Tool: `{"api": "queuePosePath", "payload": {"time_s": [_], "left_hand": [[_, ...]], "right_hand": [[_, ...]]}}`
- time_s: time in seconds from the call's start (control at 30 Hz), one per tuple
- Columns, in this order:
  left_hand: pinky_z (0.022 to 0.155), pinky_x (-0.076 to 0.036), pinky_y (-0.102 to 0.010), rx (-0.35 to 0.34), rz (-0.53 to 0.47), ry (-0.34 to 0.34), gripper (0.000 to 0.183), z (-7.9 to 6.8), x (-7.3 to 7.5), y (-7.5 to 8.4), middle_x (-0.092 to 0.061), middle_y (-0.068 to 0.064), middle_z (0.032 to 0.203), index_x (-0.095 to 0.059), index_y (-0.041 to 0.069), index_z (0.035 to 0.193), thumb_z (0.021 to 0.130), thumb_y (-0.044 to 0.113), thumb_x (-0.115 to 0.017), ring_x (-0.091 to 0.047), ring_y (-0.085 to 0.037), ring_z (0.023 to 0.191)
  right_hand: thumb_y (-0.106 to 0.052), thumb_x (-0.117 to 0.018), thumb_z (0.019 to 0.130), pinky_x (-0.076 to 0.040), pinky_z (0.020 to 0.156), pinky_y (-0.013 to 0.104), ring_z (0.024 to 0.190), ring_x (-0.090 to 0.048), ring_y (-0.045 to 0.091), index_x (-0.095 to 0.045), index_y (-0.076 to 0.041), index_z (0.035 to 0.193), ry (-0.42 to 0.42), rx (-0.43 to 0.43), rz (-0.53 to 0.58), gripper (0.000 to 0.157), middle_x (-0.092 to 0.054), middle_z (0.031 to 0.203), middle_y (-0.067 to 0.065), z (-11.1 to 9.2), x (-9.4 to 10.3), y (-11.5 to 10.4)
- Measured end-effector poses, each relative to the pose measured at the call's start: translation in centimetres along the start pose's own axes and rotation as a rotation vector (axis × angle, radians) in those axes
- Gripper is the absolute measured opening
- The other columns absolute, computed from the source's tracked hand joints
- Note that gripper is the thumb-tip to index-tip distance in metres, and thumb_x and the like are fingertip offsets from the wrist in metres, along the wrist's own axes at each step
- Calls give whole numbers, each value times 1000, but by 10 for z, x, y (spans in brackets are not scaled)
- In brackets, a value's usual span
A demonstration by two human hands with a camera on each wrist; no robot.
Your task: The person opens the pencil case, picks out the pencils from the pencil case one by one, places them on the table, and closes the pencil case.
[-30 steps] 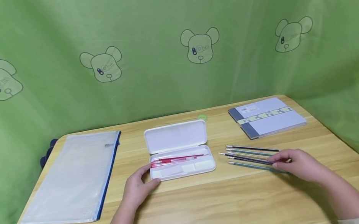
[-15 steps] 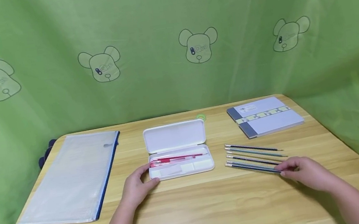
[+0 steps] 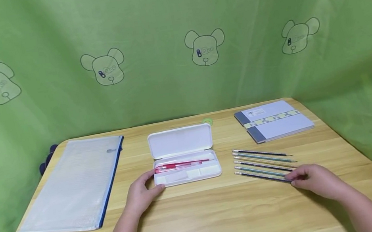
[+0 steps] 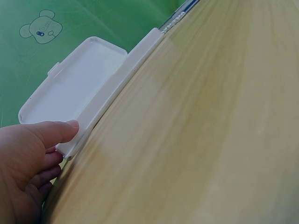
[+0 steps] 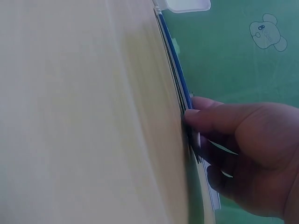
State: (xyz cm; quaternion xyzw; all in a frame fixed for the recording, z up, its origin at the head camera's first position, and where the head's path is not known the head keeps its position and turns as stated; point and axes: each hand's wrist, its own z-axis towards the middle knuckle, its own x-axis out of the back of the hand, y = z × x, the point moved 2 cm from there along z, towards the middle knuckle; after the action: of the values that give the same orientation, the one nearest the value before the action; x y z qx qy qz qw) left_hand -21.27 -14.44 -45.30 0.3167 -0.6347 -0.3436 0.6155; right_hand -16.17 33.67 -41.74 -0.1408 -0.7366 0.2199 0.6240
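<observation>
A white pencil case stands with its lid up, holding red pens and a pale eraser. My left hand grips its left end; in the left wrist view the thumb lies on the front wall of the case, fingers curled at the end. To the right lies a fan of several pencils, dark, teal and yellowish, silvery ends toward the case. My right hand pinches the nearest dark pencil by its right end, between thumb and index finger. The fingers hide that pencil's tip.
A clear mesh zip pouch with a blue edge lies on the table's left. A notebook with a grey spine and patterned band lies at the back right. Behind the wooden table hangs a green curtain.
My right hand has moved toward me and slightly right with the dark pencil, from over the other pencils to the near side of the row. The left hand has stayed at the case.
</observation>
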Motion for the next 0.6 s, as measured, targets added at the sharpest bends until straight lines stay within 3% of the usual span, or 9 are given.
{"api": "queuePosePath", "payload": {"time_s": [0.3, 0.6], "left_hand": [[117, -35, -53, 5, 3, -3, 59, 0, 0, -1, -52, -17, 145, -53, 6, 140, 87, 26, -74, -42, -37, 140], [117, -35, -52, 3, 5, 0, 60, 0, 0, 0, -53, -17, 144, -53, 5, 139, 87, 25, -74, -43, -37, 139]], "right_hand": [[-11, -71, 86, -52, 71, 26, 88, -64, 15, -76, -11, 100, 8, -2, -30, 15, -73, 97, 5, 3, -1, 1], [-13, -72, 85, -52, 71, 22, 85, -62, 8, -75, -8, 104, 14, -2, -8, 20, -72, 99, 5, 2, 0, -1]]}}
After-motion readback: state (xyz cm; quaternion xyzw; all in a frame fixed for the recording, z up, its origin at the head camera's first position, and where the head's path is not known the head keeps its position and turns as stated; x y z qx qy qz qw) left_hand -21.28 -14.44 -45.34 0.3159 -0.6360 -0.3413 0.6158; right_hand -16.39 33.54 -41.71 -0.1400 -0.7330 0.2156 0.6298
